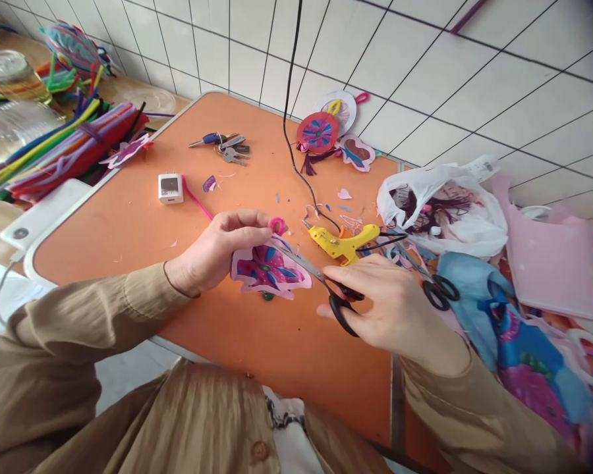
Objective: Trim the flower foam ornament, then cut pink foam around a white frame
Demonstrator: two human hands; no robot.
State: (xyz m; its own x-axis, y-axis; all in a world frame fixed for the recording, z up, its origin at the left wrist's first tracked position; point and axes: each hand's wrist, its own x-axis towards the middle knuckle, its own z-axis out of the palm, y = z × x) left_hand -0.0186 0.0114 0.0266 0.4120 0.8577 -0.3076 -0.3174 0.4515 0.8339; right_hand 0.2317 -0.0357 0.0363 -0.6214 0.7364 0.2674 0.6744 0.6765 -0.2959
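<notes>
Between its thumb and fingers, my left hand [227, 247] pinches a butterfly ornament [267, 268], pink-edged with a purple and blue pattern. A small pink fuzzy loop [277, 226] stands at its top, beside my fingertips. My right hand [395, 306] has its fingers in the black handles of a pair of scissors [309, 264]. The blades point left, over the ornament's upper edge near the loop; whether they touch paper I cannot tell. Just beyond my right hand lies a yellow glue gun [343, 243] with a black cord.
Paper scraps [344, 193] litter the orange table [277, 382]. Keys [232, 148] and a white charger [170, 188] lie back left, finished ornaments [318, 131] by the tiled wall. At right are a plastic bag [479, 227], second scissors [439, 291] and blue fabric [474, 276]; pipe cleaners [79, 148] lie left.
</notes>
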